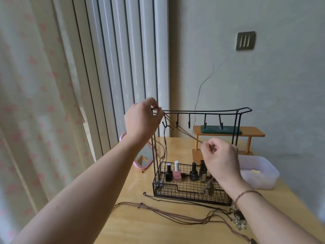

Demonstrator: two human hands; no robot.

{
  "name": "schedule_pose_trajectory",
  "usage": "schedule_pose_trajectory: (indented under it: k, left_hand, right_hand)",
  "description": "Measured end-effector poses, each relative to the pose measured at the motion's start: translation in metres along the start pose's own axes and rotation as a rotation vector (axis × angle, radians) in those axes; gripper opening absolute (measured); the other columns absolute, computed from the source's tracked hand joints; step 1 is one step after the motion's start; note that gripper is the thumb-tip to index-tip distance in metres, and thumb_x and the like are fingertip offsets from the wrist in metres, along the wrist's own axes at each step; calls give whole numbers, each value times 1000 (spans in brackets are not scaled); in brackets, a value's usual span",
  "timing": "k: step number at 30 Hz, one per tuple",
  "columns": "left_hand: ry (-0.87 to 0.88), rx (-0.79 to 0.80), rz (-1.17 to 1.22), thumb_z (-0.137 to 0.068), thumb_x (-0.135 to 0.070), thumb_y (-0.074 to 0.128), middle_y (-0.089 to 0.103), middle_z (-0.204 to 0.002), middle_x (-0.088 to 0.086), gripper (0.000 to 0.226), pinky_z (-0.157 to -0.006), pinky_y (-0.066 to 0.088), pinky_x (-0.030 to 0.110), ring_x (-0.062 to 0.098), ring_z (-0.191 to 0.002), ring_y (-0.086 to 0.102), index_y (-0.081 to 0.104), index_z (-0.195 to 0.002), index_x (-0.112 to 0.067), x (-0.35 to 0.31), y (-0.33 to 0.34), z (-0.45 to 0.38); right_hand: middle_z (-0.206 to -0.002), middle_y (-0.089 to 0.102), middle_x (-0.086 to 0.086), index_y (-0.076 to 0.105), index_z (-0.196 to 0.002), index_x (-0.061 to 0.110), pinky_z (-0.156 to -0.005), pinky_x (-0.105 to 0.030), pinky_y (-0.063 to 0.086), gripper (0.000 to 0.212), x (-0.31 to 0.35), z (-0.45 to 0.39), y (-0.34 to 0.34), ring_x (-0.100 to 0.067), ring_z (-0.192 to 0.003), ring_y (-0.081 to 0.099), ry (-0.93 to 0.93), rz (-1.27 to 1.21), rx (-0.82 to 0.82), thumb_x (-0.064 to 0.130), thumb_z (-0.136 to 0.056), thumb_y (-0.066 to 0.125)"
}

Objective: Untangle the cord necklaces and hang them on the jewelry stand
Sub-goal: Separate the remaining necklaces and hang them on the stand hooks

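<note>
A black wire jewelry stand [204,112] with a row of hooks rises from a wire basket [190,192] on the wooden table. My left hand [142,118] pinches a brown cord necklace [184,132] at the stand's left end, close to the leftmost hook. The cord runs taut, down and right, to my right hand [219,159], which pinches its other part above the basket. A pendant [210,186] dangles below my right hand. A dark cord [164,143] hangs from the leftmost hook. Several tangled cord necklaces [175,213] lie on the table in front.
Nail polish bottles [176,170] stand in the basket. A pink-framed mirror [142,155] leans left of the stand. Behind are a small wooden shelf [228,133] with a dark green pad and a translucent plastic box [260,171] at right. Pendants [239,219] lie near my right wrist.
</note>
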State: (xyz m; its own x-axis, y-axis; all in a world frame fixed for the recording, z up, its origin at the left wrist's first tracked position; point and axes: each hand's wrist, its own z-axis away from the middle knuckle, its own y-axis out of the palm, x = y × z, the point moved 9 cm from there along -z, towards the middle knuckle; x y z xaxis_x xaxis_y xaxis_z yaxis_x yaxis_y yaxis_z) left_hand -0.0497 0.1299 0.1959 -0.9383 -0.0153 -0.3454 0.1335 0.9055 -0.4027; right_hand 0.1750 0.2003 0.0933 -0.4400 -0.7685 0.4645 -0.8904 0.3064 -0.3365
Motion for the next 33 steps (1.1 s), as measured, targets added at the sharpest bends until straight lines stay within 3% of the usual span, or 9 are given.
schedule_pose_trajectory:
  k: [5,9,13,15,18,21,25,30,33]
  left_hand:
    - [25,28,-5,-91,-32,65,57,-67,-11,13,-56,46,24,16,-66,60,72,-91,-21,0,3,5]
    - [49,39,-18,-92,-32,65,58,-67,-9,15,-57,47,25,16,-66,59,74,-95,-20,-5,6,7]
    - [101,-55,41,-92,-34,68,63,-67,-7,18,-59,54,29,18,-63,64,74,-93,-18,-14,-9,6]
    - [117,-85,45,-92,-34,67,59,-64,-8,19,-59,52,28,18,-60,63,74,-94,-17,-19,-16,1]
    - [94,-39,-35,-94,-35,64,55,-65,-9,19,-60,48,26,17,-64,59,74,-96,-19,-20,-11,-7]
    - [64,23,-88,-94,-33,63,64,-71,-6,17,-62,51,29,19,-72,64,73,-97,-20,-14,-1,-8]
    - [97,43,-119,-92,-30,66,72,-75,-3,13,-57,50,26,16,-65,63,73,-92,-20,-8,5,2]
    - [158,-5,-101,-88,-29,72,69,-65,-5,10,-52,53,29,16,-55,61,74,-82,-21,-8,-5,24]
    - [127,-5,-20,-87,-33,72,67,-60,-4,13,-53,56,34,17,-53,62,74,-81,-22,-3,-12,37]
  right_hand:
    - [-45,45,5,53,-60,14,-37,-29,37,34,-14,19,-4,-12,-41,46,28,-44,13,19,-93,58]
    - [-45,46,2,53,-58,12,-39,-32,38,35,-20,19,-6,-15,-41,46,78,-41,-6,15,-92,60]
    - [-45,44,4,52,-59,12,-39,-27,34,35,-13,15,-20,-13,-42,45,42,-85,-85,20,-93,56]
    - [-46,41,9,49,-58,14,-40,-20,30,36,-6,12,-23,-9,-42,41,23,-88,-103,21,-93,55]
    - [-45,38,10,45,-57,19,-40,-23,31,36,-4,9,-19,-8,-41,37,33,-76,-90,23,-92,55]
    - [-44,38,10,48,-58,16,-38,-23,31,35,-3,9,-11,-10,-39,37,2,-10,-53,24,-91,55]
    - [-42,40,8,50,-58,14,-34,-27,38,34,-2,20,-2,-15,-36,42,-109,129,22,25,-89,58]
    - [-43,33,18,51,-61,22,-32,-22,36,31,-6,38,11,-2,-36,38,-133,164,150,24,-90,61]
    - [-43,34,17,46,-68,31,-37,-10,26,28,1,51,18,0,-36,38,-127,159,247,34,-95,51]
